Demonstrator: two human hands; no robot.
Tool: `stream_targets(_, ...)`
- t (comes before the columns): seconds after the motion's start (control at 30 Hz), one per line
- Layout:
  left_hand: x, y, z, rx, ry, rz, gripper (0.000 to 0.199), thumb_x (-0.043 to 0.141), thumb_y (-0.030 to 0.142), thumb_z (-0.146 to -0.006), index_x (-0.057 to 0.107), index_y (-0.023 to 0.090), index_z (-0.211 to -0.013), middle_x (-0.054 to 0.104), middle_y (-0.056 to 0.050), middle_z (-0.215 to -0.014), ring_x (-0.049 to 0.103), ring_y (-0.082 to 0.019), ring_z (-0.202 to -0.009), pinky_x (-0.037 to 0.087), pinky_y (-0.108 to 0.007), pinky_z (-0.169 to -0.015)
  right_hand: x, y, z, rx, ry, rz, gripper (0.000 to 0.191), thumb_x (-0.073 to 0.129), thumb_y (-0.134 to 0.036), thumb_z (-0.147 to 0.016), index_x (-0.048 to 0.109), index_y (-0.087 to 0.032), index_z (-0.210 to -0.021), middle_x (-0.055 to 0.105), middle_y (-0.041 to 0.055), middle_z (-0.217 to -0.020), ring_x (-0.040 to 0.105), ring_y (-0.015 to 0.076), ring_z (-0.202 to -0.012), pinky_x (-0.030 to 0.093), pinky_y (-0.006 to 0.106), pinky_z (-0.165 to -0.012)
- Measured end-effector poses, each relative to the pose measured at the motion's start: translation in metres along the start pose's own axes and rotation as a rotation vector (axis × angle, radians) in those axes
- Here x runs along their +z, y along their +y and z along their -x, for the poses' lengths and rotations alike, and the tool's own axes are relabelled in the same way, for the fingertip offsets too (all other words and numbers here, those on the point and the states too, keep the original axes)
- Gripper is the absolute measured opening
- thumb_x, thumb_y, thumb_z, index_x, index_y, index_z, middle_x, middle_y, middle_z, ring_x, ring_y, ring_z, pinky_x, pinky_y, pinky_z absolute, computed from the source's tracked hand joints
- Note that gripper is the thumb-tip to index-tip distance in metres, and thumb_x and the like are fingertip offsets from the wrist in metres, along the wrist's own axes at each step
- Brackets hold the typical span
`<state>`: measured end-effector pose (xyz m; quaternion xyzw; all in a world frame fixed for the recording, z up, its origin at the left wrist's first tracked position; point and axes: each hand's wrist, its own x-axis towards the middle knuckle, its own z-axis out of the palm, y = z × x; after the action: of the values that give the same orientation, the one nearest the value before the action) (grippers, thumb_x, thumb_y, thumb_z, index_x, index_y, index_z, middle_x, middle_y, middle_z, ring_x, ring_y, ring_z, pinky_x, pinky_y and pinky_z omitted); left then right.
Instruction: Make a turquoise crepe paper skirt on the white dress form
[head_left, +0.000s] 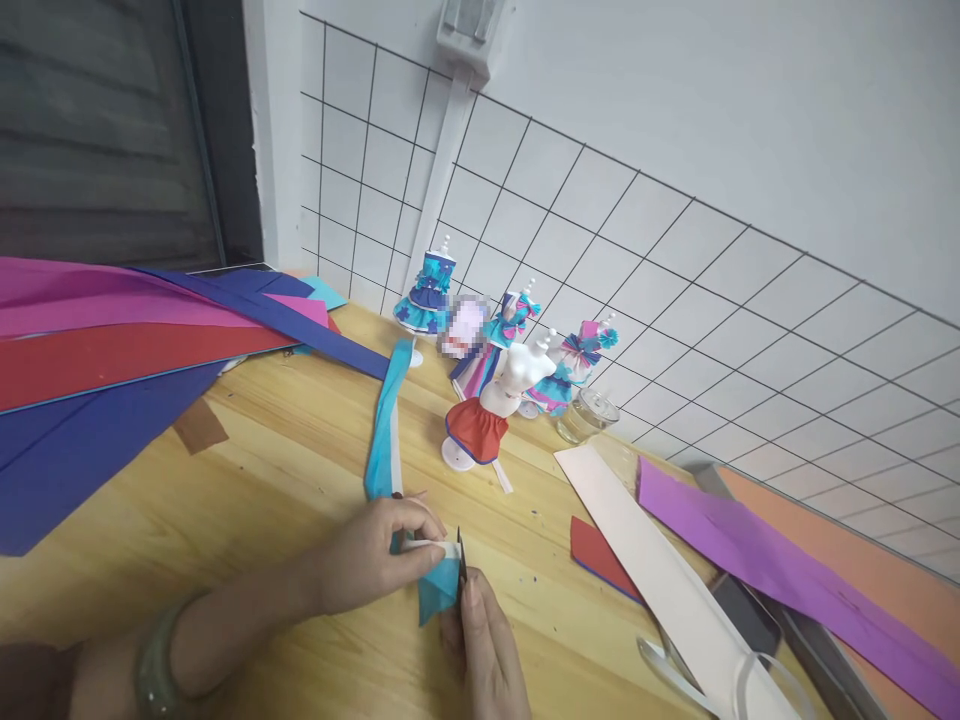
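Note:
My left hand [390, 548] pinches a long turquoise and white strip [386, 430], which looks like crepe paper. From its fingers the strip runs back over the table, and a short end hangs down on the right. Closed around small dark-bladed scissors [460, 560] is my right hand [480, 635]. Their blades point up and meet the strip's short end beside my left fingertips. The scissors' handles are hidden in the hand. Beyond both hands, a white mini dress form [517, 370] wears a red gathered skirt [477, 432] with a blue hem.
Several mini dress forms in colourful outfits [427, 290] stand near the wire grid [555, 190], beside a glass jar [588, 415]. Coloured sheets [135, 360] pile up at left. At right lie a pale strip [645, 570], a purple strip [772, 560] and a dark phone-like object [746, 612].

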<state>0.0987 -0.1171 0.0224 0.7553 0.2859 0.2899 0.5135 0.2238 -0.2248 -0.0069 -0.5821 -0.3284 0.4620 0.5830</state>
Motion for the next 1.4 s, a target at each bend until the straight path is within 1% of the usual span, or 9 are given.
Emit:
stream_targets(0.13,0.001,0.004,0.0,-0.022,-0.015,-0.035,0.016,0.055,0.028,-0.079,0.064,0.017,-0.07,0.069,-0.001,-0.084,0.061,-0.016,-0.087,0.026,-0.034,-0.109,0.002,-0.001,0.001,0.09,0.001,-0.029,0.05,0.053,-0.064,-0.075,0.064,-0.021,-0.098,0.063,0.0051,-0.09,0.056,0.0194,-0.084,0.045,0.026,-0.065)
stream_targets(0.23,0.002,0.006,0.001,-0.036,-0.018,-0.045,0.016,0.054,0.027,-0.079,0.064,0.017,-0.071,0.069,-0.001,-0.083,0.061,-0.017,-0.088,0.027,-0.034,-0.107,0.004,-0.005,0.003,0.105,0.023,-0.04,0.055,0.056,-0.068,-0.07,0.065,-0.022,-0.098,0.064,0.0056,-0.093,0.057,0.0208,-0.089,0.045,0.026,-0.064)
stream_targets(0.47,0.002,0.0,0.002,-0.042,-0.02,-0.056,0.016,0.053,0.027,-0.08,0.064,0.018,-0.072,0.069,-0.002,-0.09,0.06,-0.02,-0.095,0.033,-0.033,-0.103,0.008,-0.013,0.004,0.079,0.066,0.024,0.053,0.052,-0.071,-0.07,0.067,-0.023,-0.086,0.064,0.0061,-0.088,0.057,0.0211,-0.085,0.045,0.027,-0.066)
stream_targets(0.6,0.003,-0.001,0.002,-0.038,-0.008,-0.051,0.015,0.054,0.027,-0.08,0.064,0.018,-0.073,0.069,-0.002,-0.09,0.06,-0.019,-0.095,0.036,-0.031,-0.1,0.008,-0.01,0.002,0.061,0.037,0.017,0.052,0.051,-0.07,-0.072,0.066,-0.022,-0.083,0.061,0.0059,-0.081,0.056,0.0206,-0.078,0.042,0.027,-0.057)
stream_targets(0.8,0.003,0.001,0.001,-0.023,-0.007,-0.047,0.016,0.054,0.026,-0.08,0.064,0.017,-0.071,0.069,-0.001,-0.084,0.06,-0.016,-0.087,0.033,-0.03,-0.102,0.004,-0.005,0.001,0.043,0.014,0.051,0.049,0.053,-0.067,-0.073,0.063,-0.02,-0.082,0.053,0.0018,-0.064,0.052,0.0173,-0.065,0.032,0.025,-0.046)
stream_targets(0.93,0.003,0.001,0.001,-0.033,-0.014,-0.043,0.016,0.054,0.027,-0.08,0.064,0.017,-0.072,0.069,-0.002,-0.085,0.06,-0.017,-0.088,0.036,-0.03,-0.099,0.005,-0.008,0.001,0.024,0.041,0.054,0.049,0.053,-0.066,-0.073,0.064,-0.019,-0.078,0.058,0.0041,-0.074,0.052,0.0174,-0.068,0.035,0.025,-0.048)
stream_targets(1.07,0.003,0.002,0.002,-0.04,-0.014,-0.04,0.016,0.054,0.028,-0.079,0.064,0.017,-0.072,0.069,-0.002,-0.085,0.06,-0.017,-0.088,0.03,-0.032,-0.105,0.006,-0.011,0.0,0.05,0.015,0.025,0.047,0.055,-0.064,-0.073,0.065,-0.019,-0.086,0.056,0.0018,-0.067,0.053,0.0178,-0.068,0.037,0.024,-0.048)
stream_targets(1.27,0.003,0.001,0.002,-0.048,-0.012,-0.035,0.016,0.054,0.027,-0.079,0.065,0.018,-0.072,0.07,-0.001,-0.088,0.06,-0.018,-0.093,0.032,-0.032,-0.104,0.01,-0.011,0.002,0.07,0.081,-0.067,0.044,0.06,-0.062,-0.07,0.065,-0.019,-0.078,0.059,0.003,-0.077,0.053,0.0173,-0.075,0.045,0.025,-0.067)
stream_targets(1.4,0.003,0.001,0.002,-0.041,0.003,-0.014,0.015,0.055,0.028,-0.079,0.066,0.019,-0.073,0.07,-0.001,-0.09,0.059,-0.021,-0.099,0.032,-0.034,-0.105,0.011,-0.01,0.002,0.077,0.086,-0.1,0.046,0.061,-0.066,-0.067,0.061,-0.021,-0.073,0.055,0.0016,-0.074,0.05,0.0167,-0.071,0.043,0.025,-0.063)
